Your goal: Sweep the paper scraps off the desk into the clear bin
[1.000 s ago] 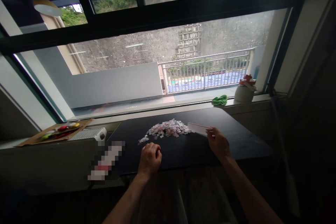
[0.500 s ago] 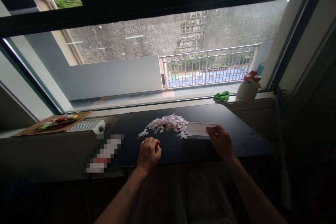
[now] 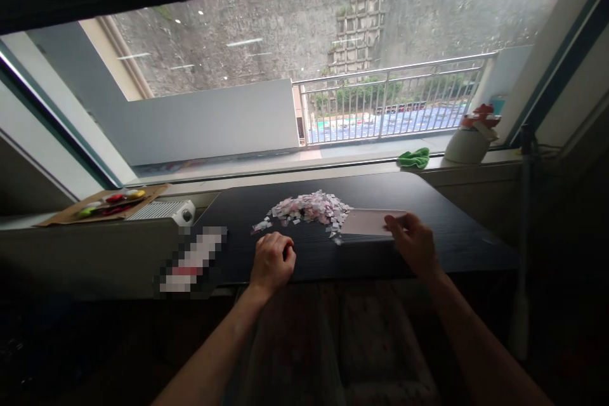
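A heap of small white and pinkish paper pieces (image 3: 311, 208) lies on the dark table (image 3: 375, 190), with a few strays at its left end and below its right side. My right hand (image 3: 413, 242) pinches the right end of a flat, pale pink rectangular panel (image 3: 366, 222) between thumb and fingers. The panel's left edge touches the right side of the heap, next to loose pieces. At the table's near edge, in front of the heap, my left hand (image 3: 273, 261) rests with its fingers curled in. Nothing shows in it.
A blurred-out object (image 3: 195, 260) lies at the table's left edge. Beyond are a white ridged device (image 3: 162, 210) and brown paper (image 3: 102, 206) with colourful items. On the sill sit a green cloth (image 3: 413, 157) and a white jug (image 3: 469, 139). A pole (image 3: 523, 235) stands at right.
My view has tilted down, so the window and table sit higher in the picture. The right hand still grips the panel against the heap; the left hand stays curled in place.
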The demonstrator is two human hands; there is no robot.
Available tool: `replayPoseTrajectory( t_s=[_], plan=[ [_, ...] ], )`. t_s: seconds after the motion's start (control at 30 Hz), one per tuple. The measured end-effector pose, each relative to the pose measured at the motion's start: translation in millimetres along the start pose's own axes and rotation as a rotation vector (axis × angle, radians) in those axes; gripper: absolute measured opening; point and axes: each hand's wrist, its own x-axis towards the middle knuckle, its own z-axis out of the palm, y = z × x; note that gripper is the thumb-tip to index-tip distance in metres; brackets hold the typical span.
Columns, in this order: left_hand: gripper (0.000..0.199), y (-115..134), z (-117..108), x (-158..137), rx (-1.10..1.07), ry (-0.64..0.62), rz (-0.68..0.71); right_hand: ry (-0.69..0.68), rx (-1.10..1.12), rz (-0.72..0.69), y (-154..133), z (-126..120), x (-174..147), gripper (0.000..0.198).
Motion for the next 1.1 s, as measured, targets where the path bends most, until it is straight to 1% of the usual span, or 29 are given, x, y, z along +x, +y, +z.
replayPoseTrajectory(
  t_s=[0.1, 0.17, 0.23, 0.33, 0.43, 0.5, 0.63, 0.73, 0.8, 0.9, 1.0, 1.1],
  plan=[
    [0.013, 1.2, -5.0, 7.7, -0.061, -0.08, -0.103, -0.059, -0.016, -0.001, -0.5, -1.2, -0.3, 0.041],
    [0.014, 6.3, -7.2, 14.9, -0.086, -0.128, -0.133, -0.06, -0.017, -0.005, -1.2, -1.5, -1.0, 0.04],
    [0.015, 16.6, -6.2, 21.2, -0.109, -0.162, -0.106, -0.054, -0.021, -0.005, -2.1, -1.6, -1.9, 0.038],
    [0.016, 37.8, 1.7, 25.3, -0.161, -0.237, -0.023, -0.072, -0.028, 0.001, -3.7, -2.4, -3.1, 0.036],
    [0.017, 53.6, 12.1, 23.3, -0.171, -0.231, 0.007, -0.077, -0.018, 0.01, -4.7, -3.5, -4.1, 0.036],
    [0.018, 56.2, 16.1, 21.0, -0.165, -0.206, 0.003, -0.058, -0.031, 0.006, -4.5, -3.3, -4.6, 0.037],
    [0.019, 43.3, 12.7, 18.7, -0.144, -0.195, 0.018, -0.026, -0.056, -0.011, -4.0, 0.1, -5.2, 0.042],
    [0.019, 25.7, 5.6, 16.7, -0.126, -0.201, 0.049, -0.096, -0.028, -0.042, -5.1, 0.2, -6.5, 0.041],
    [0.02, 14.6, 2.3, 13.8, -0.119, -0.18, 0.056, -0.136, -0.045, -0.059, -6.4, -3.9, -9.2, 0.039],
    [0.019, 3.8, 1.5, 8.7, -0.122, -0.127, 0.058, -0.083, -0.132, -0.099, -7.9, -15.1, -18.3, 0.033],
    [0.018, 1.7, 3.1, 6.0, -0.124, -0.096, 0.061, -0.06, -0.199, -0.19, -11.1, -23.5, -33.7, 0.027],
    [0.017, 4.3, 3.8, 5.7, -0.119, -0.087, 0.045, -0.163, -0.201, -0.335, -19.4, -22.1, -52.1, 0.023]
  ],
)
